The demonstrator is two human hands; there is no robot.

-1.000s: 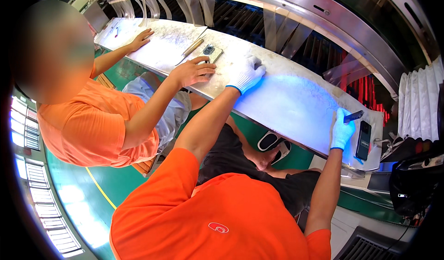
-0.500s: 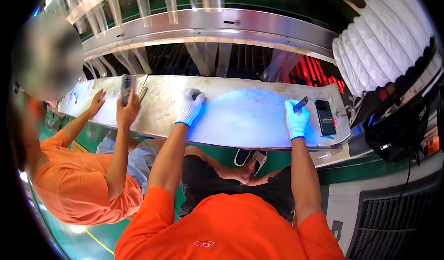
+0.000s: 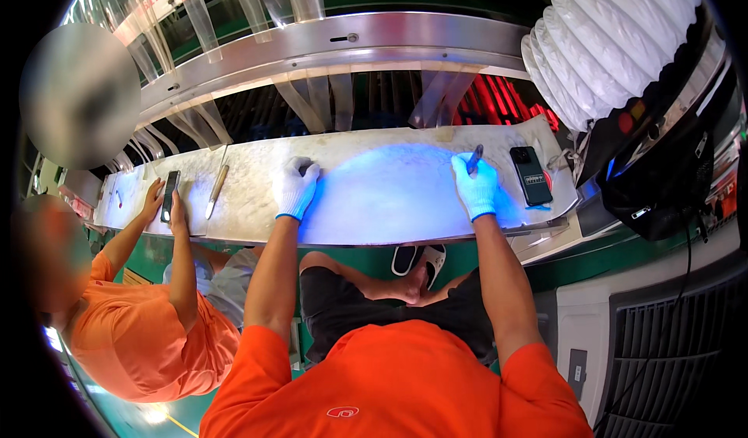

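Both my hands wear white knit gloves with blue cuffs and rest on a long pale worktop (image 3: 366, 196). My left hand (image 3: 296, 192) is curled closed near the middle of it. A dark spot shows at its fingers, too unclear to tell what it is. My right hand (image 3: 477, 190) is closed around a dark pen-shaped stick (image 3: 474, 157), whose upper end juts out above the fist. Blue light spreads over the worktop between my hands. Just right of my right hand lies a dark phone (image 3: 531, 176).
At the left a co-worker in orange holds a phone (image 3: 169, 196) over the worktop. A knife (image 3: 217, 191) lies between us. Clear plastic strips hang from a metal rail (image 3: 374, 40) behind the worktop. A white ribbed duct (image 3: 608, 40) and black bag (image 3: 662, 173) are at the right.
My view has shifted a little to the right. The right hand's stick now stands more upright. The co-worker's phone has come down and both their hands are at it, and the knife shows fully.
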